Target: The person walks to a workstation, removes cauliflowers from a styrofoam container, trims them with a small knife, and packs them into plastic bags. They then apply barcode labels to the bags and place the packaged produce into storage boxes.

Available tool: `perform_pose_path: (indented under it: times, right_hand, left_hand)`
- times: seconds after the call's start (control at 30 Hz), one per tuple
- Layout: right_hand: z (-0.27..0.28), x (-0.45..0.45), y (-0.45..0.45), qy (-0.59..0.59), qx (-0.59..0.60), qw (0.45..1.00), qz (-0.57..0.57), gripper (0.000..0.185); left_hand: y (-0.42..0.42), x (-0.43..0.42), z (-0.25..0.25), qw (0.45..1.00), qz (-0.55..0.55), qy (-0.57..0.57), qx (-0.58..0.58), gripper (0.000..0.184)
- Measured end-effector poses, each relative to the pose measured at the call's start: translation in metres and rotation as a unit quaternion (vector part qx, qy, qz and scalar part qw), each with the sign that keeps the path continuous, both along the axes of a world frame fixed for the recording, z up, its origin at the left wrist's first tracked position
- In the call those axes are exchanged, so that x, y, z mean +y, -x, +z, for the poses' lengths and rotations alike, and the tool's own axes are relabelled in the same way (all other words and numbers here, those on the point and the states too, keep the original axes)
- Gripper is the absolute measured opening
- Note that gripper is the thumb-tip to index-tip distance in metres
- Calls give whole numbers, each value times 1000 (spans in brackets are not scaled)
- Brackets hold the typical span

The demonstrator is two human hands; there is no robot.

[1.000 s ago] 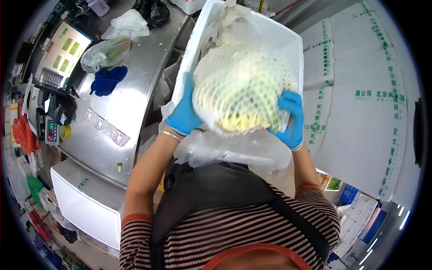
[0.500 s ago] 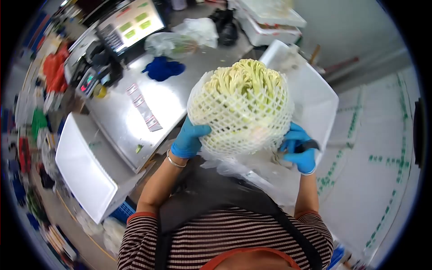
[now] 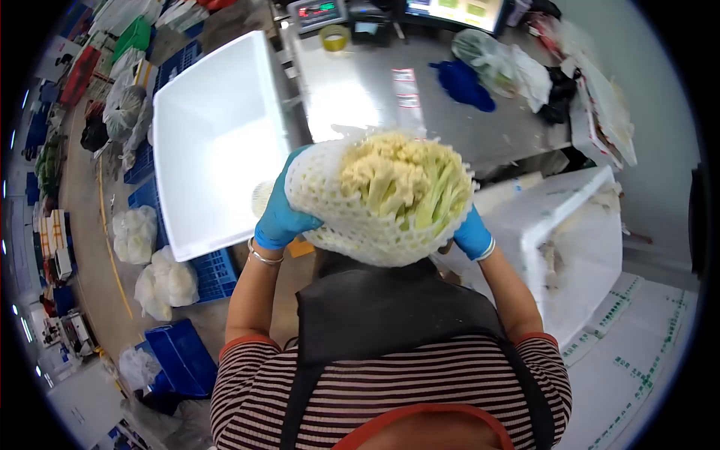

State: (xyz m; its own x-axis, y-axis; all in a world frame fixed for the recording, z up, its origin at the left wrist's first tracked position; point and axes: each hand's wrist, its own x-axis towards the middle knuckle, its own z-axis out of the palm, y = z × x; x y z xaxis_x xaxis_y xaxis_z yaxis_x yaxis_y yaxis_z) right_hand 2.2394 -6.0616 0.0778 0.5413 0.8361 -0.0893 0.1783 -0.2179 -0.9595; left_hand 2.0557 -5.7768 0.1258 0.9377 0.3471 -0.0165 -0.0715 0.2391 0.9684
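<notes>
A large cauliflower point(image 3: 405, 176) in a white foam net point(image 3: 337, 214) is held up before my chest, its pale yellow florets and green stalks facing up. My left hand point(image 3: 283, 214), in a blue glove, grips the net's left side with the thumb in front. On the right side, my right hand point(image 3: 472, 234), also blue-gloved, holds the cauliflower from below; most of its fingers are hidden behind it. Left of the cauliflower stands a deep white foam box point(image 3: 217, 150), with part of a pale netted thing point(image 3: 262, 197) inside near my left wrist.
A metal table point(image 3: 337, 90) bears a scale point(image 3: 317, 13), yellow tape point(image 3: 334, 37), a label strip point(image 3: 406, 97), a blue cloth point(image 3: 463, 84) and plastic bags point(image 3: 517, 71). Another white foam box point(image 3: 577, 247) stands at the right. Blue crates point(image 3: 214, 277) and filled bags point(image 3: 166, 281) are at the left.
My view and body have turned left, toward the white foam box. The cauliflower has come along in both hands. The dark object at my right hand is no longer visible.
</notes>
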Motion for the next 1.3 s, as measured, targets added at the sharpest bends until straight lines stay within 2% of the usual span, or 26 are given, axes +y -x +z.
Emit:
perform_pose_path:
  times: [0.03, 0.07, 0.17, 0.2, 0.23, 0.27, 0.3, 0.33, 0.37, 0.4, 0.43, 0.5, 0.57, 0.6, 0.63, 0.7, 0.73, 0.93, 1.03, 1.07, 1.1, 1.13, 1.17, 1.2, 1.27, 1.3]
  right_hand:
    - [-7, 27, 21, -35, 38, 999, -4, 86]
    - [-15, 54, 42, -69, 75, 995, -7, 97]
    - [-18, 113, 84, -36, 234, 971, 25, 101]
    - [-7, 137, 94, -26, 305, 952, 11, 101]
    - [11, 169, 96, -52, 271, 961, -12, 94]
    - [28, 201, 94, 3, 216, 976, -21, 82]
    - [45, 231, 97, -42, 201, 977, -51, 67]
    - [61, 262, 101, -85, 183, 976, -80, 53]
    - [69, 284, 91, -48, 150, 987, -44, 40]
    - [73, 304, 76, 32, 139, 990, 1, 42]
    - [79, 330, 81, 25, 81, 996, 4, 53]
    - [50, 368, 77, 18, -165, 985, 53, 67]
    - [36, 396, 88, 32, -301, 945, 123, 77]
    - [13, 409, 99, 29, -251, 955, 158, 80]
    - [2, 412, 102, 71, -185, 968, 152, 80]
    - [-20, 413, 105, 79, -106, 982, 134, 78]
    - [-25, 415, 107, 83, -107, 982, 134, 77]
    - [-34, 449, 104, 92, -177, 967, 159, 73]
    - [-36, 472, 98, 114, -261, 935, 210, 75]
    - [-38, 482, 98, 132, -256, 928, 236, 67]
    - [-47, 495, 98, 163, -284, 909, 257, 66]
    - [-58, 508, 99, 194, -312, 888, 278, 65]
    - [-70, 519, 99, 226, -339, 864, 295, 65]
    - [-85, 529, 97, 243, -346, 854, 303, 61]
    - [-121, 539, 96, 279, -360, 831, 319, 54]
    - [-135, 538, 98, 292, -367, 823, 320, 51]
  left_hand:
    - [15, 32, -6, 1000, -11, -17, -17, 104]
    - [31, 63, -9, 999, -24, 36, 4, 103]
    - [79, 132, -23, 970, -42, 231, 59, 93]
    - [90, 153, -24, 966, -30, 250, 50, 87]
    - [97, 175, -25, 962, -20, 269, 41, 82]
    - [101, 195, -24, 963, 3, 264, 60, 77]
    - [104, 214, -23, 961, 24, 262, 83, 73]
    - [103, 237, -27, 971, -8, 230, 64, 66]
    - [99, 255, -24, 985, -1, 164, 55, 63]
    - [95, 273, -32, 989, 8, 135, 53, 61]
    - [93, 288, -38, 993, 18, 103, 50, 59]
    - [101, 302, -75, 983, 61, 136, 110, 58]
    - [112, 314, -115, 990, 86, 101, 46, 50]
    - [118, 319, -134, 992, 98, 83, 15, 47]
    - [125, 316, -127, 954, 126, 270, 32, 44]
    - [133, 322, -132, 960, 122, 237, 89, 43]
    - [136, 325, -136, 961, 119, 222, 118, 44]
    - [136, 340, -189, 934, 175, 305, 63, 40]
    - [135, 361, -230, 938, 142, 256, 188, 38]
    - [134, 365, -243, 928, 114, 282, 216, 40]
    - [135, 362, -265, 965, 94, 70, 233, 39]
    - [137, 351, -300, 960, 45, -143, 237, 38]
    - [139, 341, -336, 905, 29, -354, 233, 38]
    - [135, 333, -357, 886, 30, -387, 255, 36]
    - [126, 320, -384, 921, 65, -204, 326, 33]
    - [121, 315, -400, 934, 123, -6, 336, 31]
